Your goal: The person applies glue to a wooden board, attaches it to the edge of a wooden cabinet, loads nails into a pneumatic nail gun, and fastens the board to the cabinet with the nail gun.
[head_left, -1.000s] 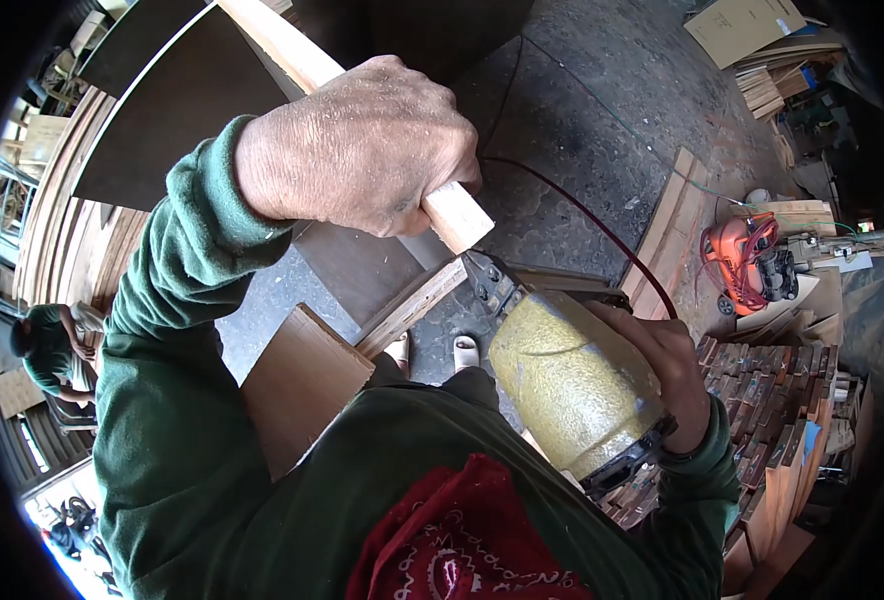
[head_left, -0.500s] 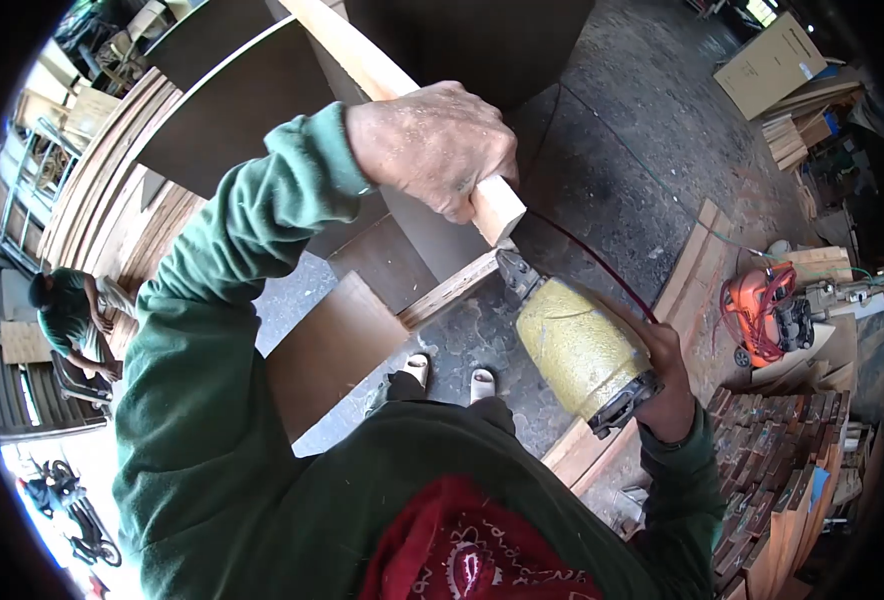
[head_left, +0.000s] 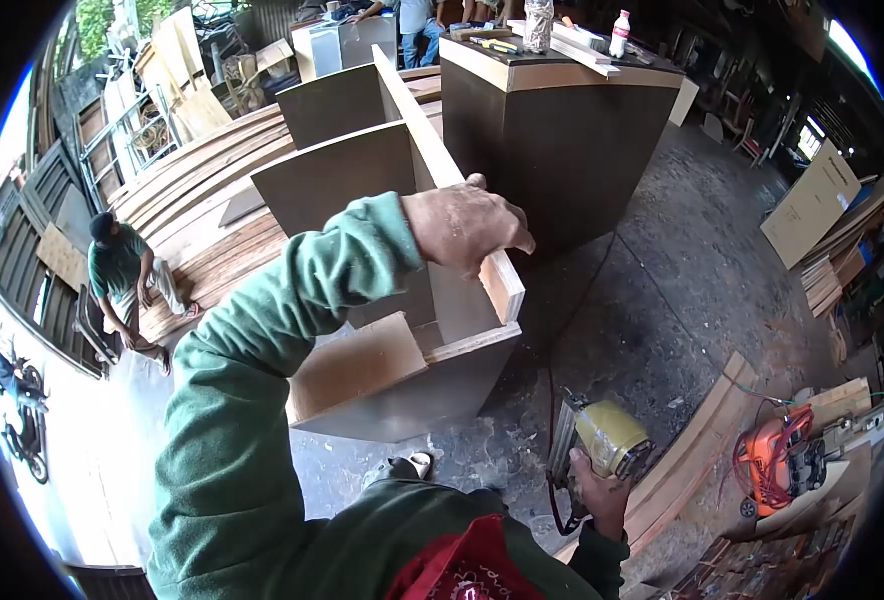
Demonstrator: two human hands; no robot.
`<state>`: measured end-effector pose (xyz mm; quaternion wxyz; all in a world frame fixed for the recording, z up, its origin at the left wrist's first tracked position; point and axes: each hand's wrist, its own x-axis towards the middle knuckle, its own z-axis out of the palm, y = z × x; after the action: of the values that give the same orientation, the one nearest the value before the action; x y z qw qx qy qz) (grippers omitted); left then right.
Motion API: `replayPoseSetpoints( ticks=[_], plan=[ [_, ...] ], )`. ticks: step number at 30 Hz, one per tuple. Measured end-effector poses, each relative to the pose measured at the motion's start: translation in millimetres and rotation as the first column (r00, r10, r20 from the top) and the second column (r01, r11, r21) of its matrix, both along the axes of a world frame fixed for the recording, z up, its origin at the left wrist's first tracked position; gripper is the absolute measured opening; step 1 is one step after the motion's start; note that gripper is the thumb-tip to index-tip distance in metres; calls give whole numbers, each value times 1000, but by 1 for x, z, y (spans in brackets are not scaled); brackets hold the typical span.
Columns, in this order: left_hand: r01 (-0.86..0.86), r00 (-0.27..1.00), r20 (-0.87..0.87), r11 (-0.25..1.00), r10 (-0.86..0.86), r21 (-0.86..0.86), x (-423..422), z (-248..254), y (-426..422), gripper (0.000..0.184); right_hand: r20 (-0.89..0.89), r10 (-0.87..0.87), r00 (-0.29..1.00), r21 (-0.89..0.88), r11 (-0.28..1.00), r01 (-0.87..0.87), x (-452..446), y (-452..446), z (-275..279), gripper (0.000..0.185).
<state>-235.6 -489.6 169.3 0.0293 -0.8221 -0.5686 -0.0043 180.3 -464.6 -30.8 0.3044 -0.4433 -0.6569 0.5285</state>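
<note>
My left hand point(head_left: 467, 225) is wrapped over a long pale wooden strip point(head_left: 417, 130), near its close end. That strip lies along the top edge of an unfinished cabinet point(head_left: 392, 410) with dark panels and upright dividers. A bare brown board point(head_left: 357, 365) sits at the cabinet's near corner. In my right hand point(head_left: 602, 495) is a nail gun point(head_left: 612, 435) with a yellow body, held low and apart from the cabinet. My right fingers are closed round its handle, and a dark red hose hangs beside it.
A second dark cabinet point(head_left: 582, 140) stands behind, with a bottle point(head_left: 620, 33) and a jar point(head_left: 538, 25) on top. Stacked planks point(head_left: 212, 240) lie left, near a seated person point(head_left: 122, 270). An orange compressor point(head_left: 767, 460) and long boards point(head_left: 697, 440) are at right; a hose crosses the floor.
The nail gun has moved away from the strip's end, down and toward me. My left hand stays on the strip. The view has tilted upward, showing more of the workshop.
</note>
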Motion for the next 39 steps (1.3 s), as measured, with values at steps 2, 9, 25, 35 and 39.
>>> replayPoseSetpoints(
  ticks=[2, 9, 25, 35, 39],
  plan=[
    [-38, 999, -34, 992, 42, 116, 10, 10, -22, 67, -69, 14, 998, 79, 997, -9, 21, 5, -12, 49],
    [-14, 919, 392, 991, -39, 130, 138, 29, -136, 50, 204, 43, 978, -128, 992, -17, 90, 42, -20, 47],
    [-418, -97, 473, 396, 876, -818, 227, -518, -143, 31, -122, 177, 977, -41, 982, -183, 77, 178, 36, 35],
    [-409, -134, 597, 504, 791, -761, 214, -626, 30, 45, -347, -55, 936, -39, 998, 44, 33, 358, 85, 32],
    [-334, 0, 632, 595, 775, -731, 207, -511, 198, 97, -470, -212, 857, -159, 975, 154, 33, 443, 94, 38]
  ],
)
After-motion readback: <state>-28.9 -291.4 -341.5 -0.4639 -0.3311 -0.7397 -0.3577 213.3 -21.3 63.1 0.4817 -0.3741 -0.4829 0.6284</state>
